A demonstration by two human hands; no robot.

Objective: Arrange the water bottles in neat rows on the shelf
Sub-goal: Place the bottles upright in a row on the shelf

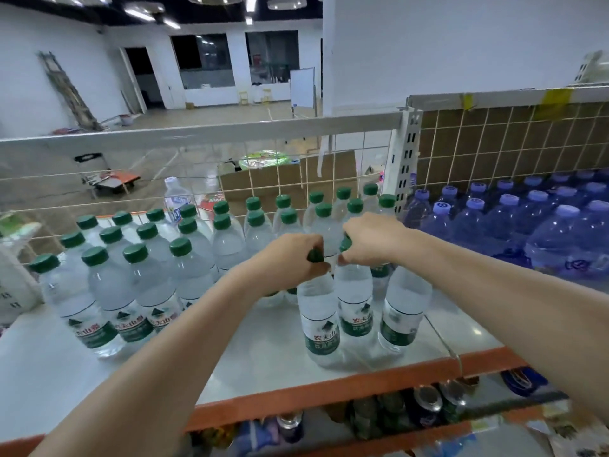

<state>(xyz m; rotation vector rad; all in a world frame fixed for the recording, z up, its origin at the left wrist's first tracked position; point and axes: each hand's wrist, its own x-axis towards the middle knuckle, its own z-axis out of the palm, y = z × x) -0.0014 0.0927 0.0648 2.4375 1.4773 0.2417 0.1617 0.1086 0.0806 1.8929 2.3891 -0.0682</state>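
At frame centre, the left hand and right hand each pinch a green-capped clear plastic bottle's neck, hiding the caps, on the glossy white shelf.

White walls, wooden floor, ceiling lights.

On the shelf, rows of bottles stand to my left and behind. Near the front edge, my left hand and right hand each grip a bottle top, side by side. Beyond the divider post to the right sit larger bottles.
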